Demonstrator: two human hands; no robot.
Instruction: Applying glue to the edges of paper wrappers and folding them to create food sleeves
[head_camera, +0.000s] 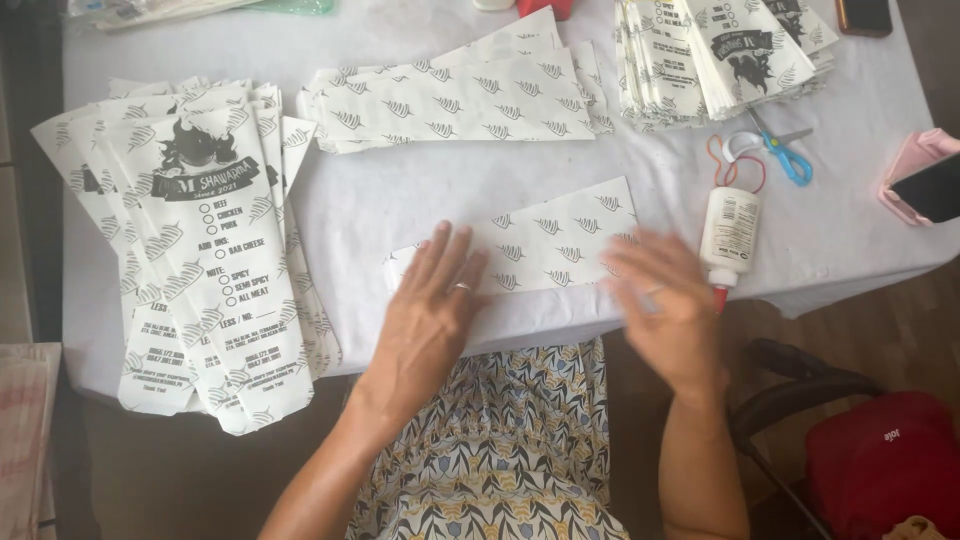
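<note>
Two open, flat hands, left hand (432, 305) and blurred right hand (668, 312), press a patterned paper sheet (545, 245) at the surface's near edge; the nearby glue bottle (728, 235) might topple.

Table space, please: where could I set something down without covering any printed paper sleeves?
Bare cloth lies between the left stack, the top sheets and the sheet under both hands. Near the glue bottle and scissors it is crowded.
</note>
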